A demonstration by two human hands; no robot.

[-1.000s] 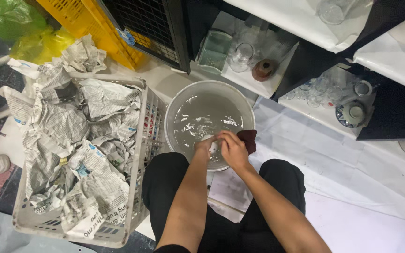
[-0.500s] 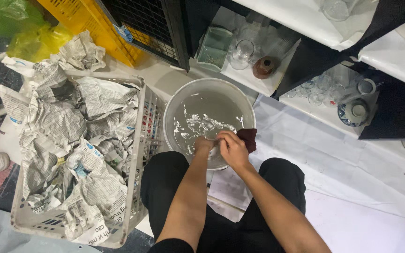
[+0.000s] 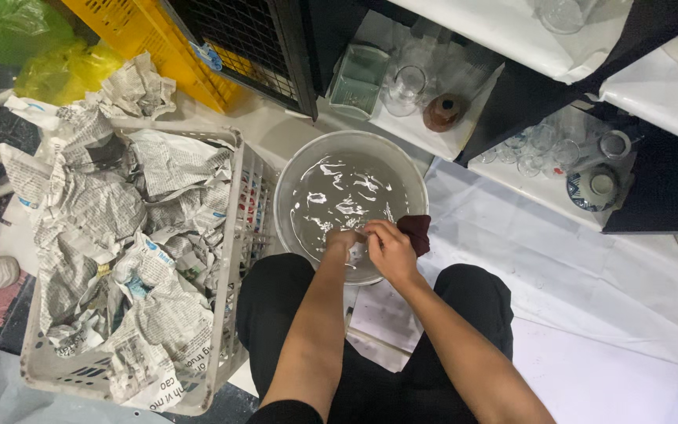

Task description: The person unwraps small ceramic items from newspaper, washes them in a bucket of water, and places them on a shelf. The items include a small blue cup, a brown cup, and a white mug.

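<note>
Your left hand dips into the water basin, its grip unclear; your right hand closes around a dark cloth.

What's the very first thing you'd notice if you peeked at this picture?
Probably the round metal basin of water in the middle, where the left hand and the right hand meet at the near rim, the right one holding a dark red cloth. To the left, a pale plastic crate overflows with crumpled newspaper. At upper right, clear glassware sits on paper-lined shelves.
</note>
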